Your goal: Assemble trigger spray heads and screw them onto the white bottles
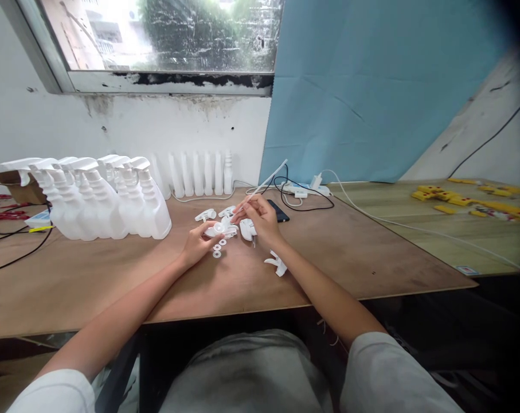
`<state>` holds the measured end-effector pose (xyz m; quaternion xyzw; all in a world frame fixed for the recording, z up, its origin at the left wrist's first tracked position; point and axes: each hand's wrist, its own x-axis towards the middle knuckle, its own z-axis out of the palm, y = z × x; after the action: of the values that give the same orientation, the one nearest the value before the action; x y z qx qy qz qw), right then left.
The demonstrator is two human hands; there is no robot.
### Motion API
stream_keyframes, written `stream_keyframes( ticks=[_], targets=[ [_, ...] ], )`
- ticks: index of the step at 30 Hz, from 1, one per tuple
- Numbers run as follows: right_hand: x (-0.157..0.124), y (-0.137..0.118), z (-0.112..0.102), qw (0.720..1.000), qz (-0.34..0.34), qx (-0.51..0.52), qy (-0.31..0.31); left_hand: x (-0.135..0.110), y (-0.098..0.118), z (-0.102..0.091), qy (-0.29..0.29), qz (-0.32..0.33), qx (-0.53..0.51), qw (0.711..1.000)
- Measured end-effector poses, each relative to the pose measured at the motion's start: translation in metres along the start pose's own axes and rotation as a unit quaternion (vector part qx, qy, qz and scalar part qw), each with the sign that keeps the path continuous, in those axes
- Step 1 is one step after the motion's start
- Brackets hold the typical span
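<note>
My left hand [198, 245] is closed on a white spray trigger head [219, 228], held just above the brown tabletop. Between the fingers of my right hand [260, 217] is a thin white tube [270, 179], tilted up to the right, its lower end close to the spray head. Several more white trigger heads lie around my hands, one of them [205, 214] behind my left fingers and another [247, 229] beside my right hand. Small white washers [217, 254] rest in front of the left fingertips. A loose white trigger piece [277, 263] lies near my right forearm.
Several white spray bottles [96, 206] with heads fitted stand at the left. More bottles [199, 175] line the wall. A dark phone [278, 211], cables and a power strip [307, 189] lie behind my right hand. Yellow parts [466, 201] sit on the far right surface.
</note>
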<state>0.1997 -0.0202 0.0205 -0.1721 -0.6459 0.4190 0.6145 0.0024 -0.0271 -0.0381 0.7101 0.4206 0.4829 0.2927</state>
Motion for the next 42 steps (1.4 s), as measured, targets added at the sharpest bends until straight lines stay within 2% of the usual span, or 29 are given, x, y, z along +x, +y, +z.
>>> stream_keyframes(
  ticks=[16, 23, 28, 33, 37, 42],
  targets=[
    [0.000, 0.004, -0.002, 0.999, 0.000, -0.034, 0.007, -0.001, 0.006, -0.001, 0.004, 0.029, 0.028, 0.999],
    [-0.003, 0.004, 0.001, 1.000, 0.008, -0.018, -0.017, -0.001, 0.005, -0.001, -0.005, 0.048, 0.051, 0.998],
    [-0.006, 0.008, 0.003, 0.992, 0.016, -0.108, -0.058, -0.002, 0.007, -0.003, -0.014, 0.062, 0.076, 0.995],
    [-0.006, 0.019, 0.003, 0.970, 0.027, -0.223, -0.090, -0.006, 0.009, -0.003, -0.023, 0.071, 0.072, 0.995],
    [-0.010, 0.031, 0.006, 0.974, 0.060, -0.203, -0.080, -0.012, 0.007, -0.001, -0.033, 0.072, 0.055, 0.995],
    [-0.014, 0.038, 0.010, 0.978, 0.069, -0.178, -0.084, -0.015, 0.005, -0.001, -0.034, 0.076, 0.049, 0.995]
  ],
)
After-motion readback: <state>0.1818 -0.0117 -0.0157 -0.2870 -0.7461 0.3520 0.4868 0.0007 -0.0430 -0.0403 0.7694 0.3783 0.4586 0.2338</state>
